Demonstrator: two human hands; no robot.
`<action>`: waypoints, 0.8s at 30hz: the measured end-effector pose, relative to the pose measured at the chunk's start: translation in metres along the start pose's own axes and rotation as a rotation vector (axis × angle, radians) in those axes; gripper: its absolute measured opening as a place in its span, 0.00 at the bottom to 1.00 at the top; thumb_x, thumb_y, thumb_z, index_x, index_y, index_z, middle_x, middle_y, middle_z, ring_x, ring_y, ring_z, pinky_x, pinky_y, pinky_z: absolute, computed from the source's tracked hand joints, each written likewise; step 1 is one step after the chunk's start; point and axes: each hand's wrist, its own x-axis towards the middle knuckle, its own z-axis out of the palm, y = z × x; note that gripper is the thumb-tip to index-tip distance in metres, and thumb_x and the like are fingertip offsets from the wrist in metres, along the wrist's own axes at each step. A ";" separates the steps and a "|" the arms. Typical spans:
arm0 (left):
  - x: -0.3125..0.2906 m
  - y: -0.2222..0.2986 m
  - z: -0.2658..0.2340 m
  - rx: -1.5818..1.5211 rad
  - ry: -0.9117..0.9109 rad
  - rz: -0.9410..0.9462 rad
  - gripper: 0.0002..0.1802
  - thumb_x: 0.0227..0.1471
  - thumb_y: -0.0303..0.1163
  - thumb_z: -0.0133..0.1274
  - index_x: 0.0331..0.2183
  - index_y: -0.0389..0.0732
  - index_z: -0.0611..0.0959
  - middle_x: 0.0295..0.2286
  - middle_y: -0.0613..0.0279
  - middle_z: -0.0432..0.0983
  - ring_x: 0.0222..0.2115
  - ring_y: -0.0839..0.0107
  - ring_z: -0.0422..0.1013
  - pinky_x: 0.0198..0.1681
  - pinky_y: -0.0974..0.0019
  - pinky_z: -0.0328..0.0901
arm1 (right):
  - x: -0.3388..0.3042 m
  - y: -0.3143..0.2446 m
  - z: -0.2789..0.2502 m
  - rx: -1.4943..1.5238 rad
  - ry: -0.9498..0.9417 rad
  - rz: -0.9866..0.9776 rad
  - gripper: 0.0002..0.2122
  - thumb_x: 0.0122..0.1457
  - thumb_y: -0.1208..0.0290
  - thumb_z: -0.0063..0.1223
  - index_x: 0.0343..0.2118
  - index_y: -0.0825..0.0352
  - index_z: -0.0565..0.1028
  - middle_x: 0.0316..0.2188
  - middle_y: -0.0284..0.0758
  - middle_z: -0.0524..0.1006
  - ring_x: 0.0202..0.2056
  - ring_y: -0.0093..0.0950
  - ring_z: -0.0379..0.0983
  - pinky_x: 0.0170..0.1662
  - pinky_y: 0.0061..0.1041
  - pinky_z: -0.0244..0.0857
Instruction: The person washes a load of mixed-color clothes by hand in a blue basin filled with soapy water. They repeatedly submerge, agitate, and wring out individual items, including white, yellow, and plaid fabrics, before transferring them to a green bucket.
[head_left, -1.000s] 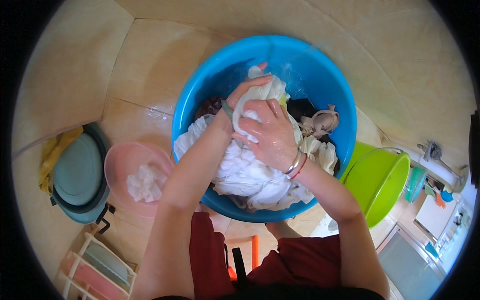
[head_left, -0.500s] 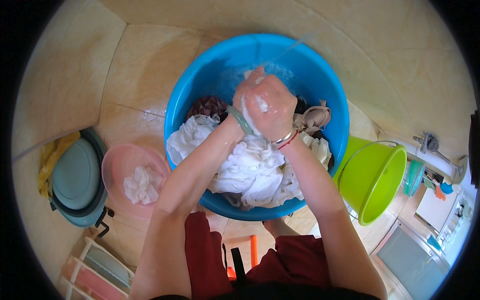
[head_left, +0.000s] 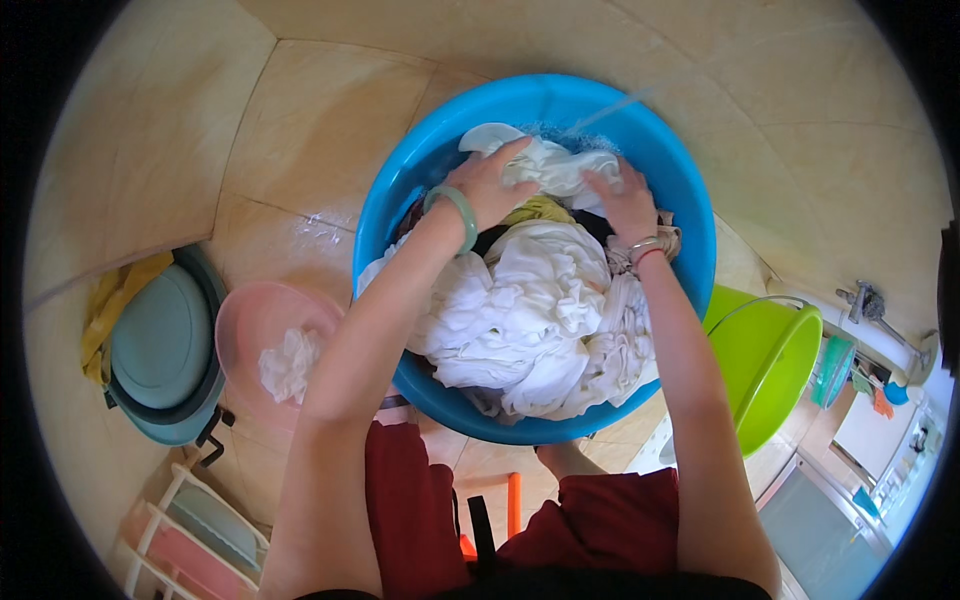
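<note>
A crumpled white cloth (head_left: 555,165) lies at the far side of a big blue basin (head_left: 400,165), beside a thin stream of water. My left hand (head_left: 488,188) is at the cloth's left part, thumb and fingers apart, with a pale green bangle on the wrist. On the cloth's right end rests my right hand (head_left: 628,205), its fingers spread and a little blurred; a silvery bangle and red cord circle that wrist. A heap of white laundry (head_left: 520,310) fills the near part of the basin. Between it and the far cloth show a yellow-green cloth (head_left: 540,209) and dark pieces.
A pink basin (head_left: 245,330) with a white crumpled cloth (head_left: 290,365) stands at the left, near stacked grey-green basins (head_left: 155,345). To the right are a lime green bucket (head_left: 765,370) and a wall tap (head_left: 868,300). At lower left stands a white rack (head_left: 165,525).
My hands, clasped together over the basin before, have parted and lowered to either side of the white cloth. The yellow-green cloth now shows. The view has shifted slightly.
</note>
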 end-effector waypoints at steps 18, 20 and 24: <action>0.053 -0.030 0.064 0.568 -0.067 0.017 0.37 0.51 0.25 0.46 0.61 0.61 0.58 0.61 0.48 0.45 0.59 0.48 0.53 0.59 0.52 0.55 | 0.010 -0.038 0.040 -0.385 -0.100 0.089 0.22 0.48 0.56 0.57 0.46 0.59 0.77 0.52 0.39 0.71 0.50 0.45 0.63 0.53 0.49 0.57; 0.051 -0.025 0.065 0.107 0.000 -0.020 0.40 0.48 0.30 0.53 0.61 0.59 0.57 0.61 0.47 0.46 0.59 0.47 0.53 0.59 0.53 0.54 | 0.017 -0.001 0.049 -0.209 0.048 0.072 0.21 0.47 0.57 0.59 0.45 0.58 0.77 0.51 0.36 0.71 0.50 0.45 0.63 0.53 0.48 0.58; 0.022 -0.038 0.057 -0.415 0.340 -0.016 0.49 0.43 0.42 0.63 0.62 0.55 0.55 0.61 0.49 0.47 0.59 0.50 0.52 0.60 0.52 0.51 | -0.003 -0.039 0.011 0.072 0.209 -0.079 0.19 0.43 0.60 0.65 0.40 0.60 0.79 0.52 0.27 0.71 0.52 0.38 0.63 0.54 0.40 0.59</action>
